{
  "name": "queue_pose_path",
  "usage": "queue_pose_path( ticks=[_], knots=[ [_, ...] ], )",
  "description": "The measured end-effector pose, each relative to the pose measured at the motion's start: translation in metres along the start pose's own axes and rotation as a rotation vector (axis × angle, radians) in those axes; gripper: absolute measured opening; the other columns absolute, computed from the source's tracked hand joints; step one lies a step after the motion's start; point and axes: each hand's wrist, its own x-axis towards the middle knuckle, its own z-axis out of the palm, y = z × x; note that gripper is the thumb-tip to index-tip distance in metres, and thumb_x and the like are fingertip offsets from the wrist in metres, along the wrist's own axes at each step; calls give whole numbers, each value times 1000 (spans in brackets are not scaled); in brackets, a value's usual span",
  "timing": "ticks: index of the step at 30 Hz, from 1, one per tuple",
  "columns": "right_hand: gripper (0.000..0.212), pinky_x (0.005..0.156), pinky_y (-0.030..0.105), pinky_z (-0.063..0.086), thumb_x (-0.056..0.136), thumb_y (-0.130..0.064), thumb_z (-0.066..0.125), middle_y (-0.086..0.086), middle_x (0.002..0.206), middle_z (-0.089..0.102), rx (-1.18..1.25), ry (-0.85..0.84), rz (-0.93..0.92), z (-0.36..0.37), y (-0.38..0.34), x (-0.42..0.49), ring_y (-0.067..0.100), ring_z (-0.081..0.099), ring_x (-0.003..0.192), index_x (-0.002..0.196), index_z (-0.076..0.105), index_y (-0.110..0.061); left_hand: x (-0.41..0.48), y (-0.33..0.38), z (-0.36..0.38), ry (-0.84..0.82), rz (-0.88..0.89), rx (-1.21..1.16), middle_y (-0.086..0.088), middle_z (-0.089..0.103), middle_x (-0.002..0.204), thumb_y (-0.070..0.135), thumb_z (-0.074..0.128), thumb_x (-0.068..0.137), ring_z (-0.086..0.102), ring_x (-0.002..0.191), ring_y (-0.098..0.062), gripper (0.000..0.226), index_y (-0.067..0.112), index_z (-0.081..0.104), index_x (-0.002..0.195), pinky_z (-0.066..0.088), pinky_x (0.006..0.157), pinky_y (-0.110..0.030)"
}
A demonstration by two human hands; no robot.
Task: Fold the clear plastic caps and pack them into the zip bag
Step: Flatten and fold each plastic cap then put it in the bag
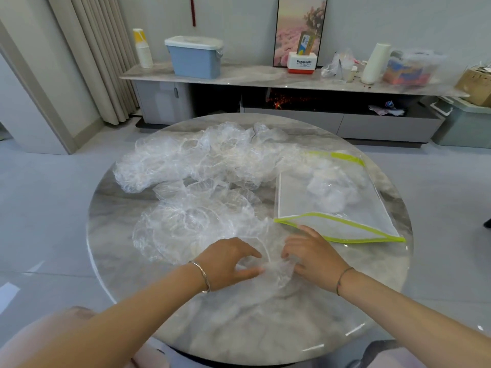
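A clear plastic cap [275, 269] lies crumpled on the round marble table [239, 328] between my hands. My left hand [225, 261] pinches its left side with thumb and fingers. My right hand [313, 254] holds its right side with curled fingers. A heap of several loose clear caps [202, 160] covers the far half of the table, and more spread caps [191, 221] lie just beyond my left hand. The zip bag [334, 208], clear with a yellow-green edge, lies at the right with its mouth toward me and folded caps [332, 192] inside.
Behind the table runs a low cabinet [265, 78] with a blue lidded box [195, 58], paper cups, a white-and-red box and plastic bags. Curtains hang at the left. A grey bin [465, 123] stands at the far right.
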Motion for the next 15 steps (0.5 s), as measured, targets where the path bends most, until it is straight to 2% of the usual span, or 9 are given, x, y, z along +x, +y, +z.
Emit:
queue_pose_path(
  ticks=[1, 3, 4, 6, 8, 10, 13, 14, 15],
  knots=[
    [17, 103, 27, 28, 68, -19, 58, -9, 81, 65, 66, -71, 96, 0, 0, -4, 16, 60, 88, 82, 65, -27, -4, 0, 1, -14, 1, -22, 16, 54, 128, 81, 38, 68, 47, 116, -1, 75, 38, 52, 127, 37, 100, -22],
    [13, 83, 28, 42, 68, -25, 55, -8, 78, 65, 302, -117, 283, 0, 2, -14, 16, 58, 82, 77, 63, -30, -11, 2, 2, -18, 51, -52, 19, 48, 132, 83, 48, 58, 42, 119, 2, 88, 38, 45, 133, 32, 104, -18],
    [6, 73, 29, 44, 68, -28, 53, -8, 73, 64, 416, -98, 333, -1, 1, -18, 13, 58, 77, 70, 59, -29, -13, 3, 4, -21, 83, -48, 19, 46, 134, 81, 56, 57, 40, 122, 2, 91, 37, 42, 135, 30, 105, -17],
    [13, 66, 31, 45, 71, -28, 56, -2, 66, 62, 552, -90, 396, -3, 0, -21, 9, 57, 66, 65, 58, -16, -16, 4, 11, -26, 116, -15, 16, 44, 137, 69, 68, 62, 38, 125, -1, 90, 33, 38, 138, 29, 105, -18],
    [19, 63, 28, 45, 78, -14, 62, 4, 62, 61, 714, -116, 470, -3, -1, -23, 6, 58, 59, 71, 55, 2, -16, 4, 17, 12, 105, 18, 13, 45, 136, 54, 71, 71, 40, 123, -5, 75, 32, 40, 136, 33, 102, -21],
    [22, 62, 26, 44, 81, -8, 66, 0, 59, 56, 845, -103, 527, -1, 0, -23, 7, 56, 55, 74, 54, 9, -14, 8, 18, 109, 47, 2, 14, 53, 126, 45, 65, 82, 48, 113, -6, 49, 32, 50, 127, 39, 94, -24],
    [10, 61, 15, 43, 80, -8, 73, -4, 65, 56, 1016, -48, 598, -5, -5, -18, 5, 53, 61, 77, 65, -4, -11, 10, 17, 245, -106, -141, 16, 63, 98, 40, 59, 89, 56, 94, -3, 17, 28, 65, 100, 44, 81, -21],
    [11, 64, 10, 44, 78, -6, 75, -4, 73, 61, 1068, -44, 623, -6, -6, -17, 4, 56, 67, 85, 67, -9, -10, 9, 17, 268, -163, -188, 17, 63, 89, 37, 60, 89, 58, 88, -2, 10, 29, 66, 91, 45, 79, -21],
    [20, 68, 9, 46, 77, -6, 75, -4, 82, 65, 1096, -56, 646, -6, -5, -16, 3, 59, 74, 94, 66, -13, -8, 6, 17, 277, -214, -242, 17, 64, 82, 34, 62, 87, 59, 82, -2, 5, 32, 64, 83, 47, 77, -21]
  ],
)
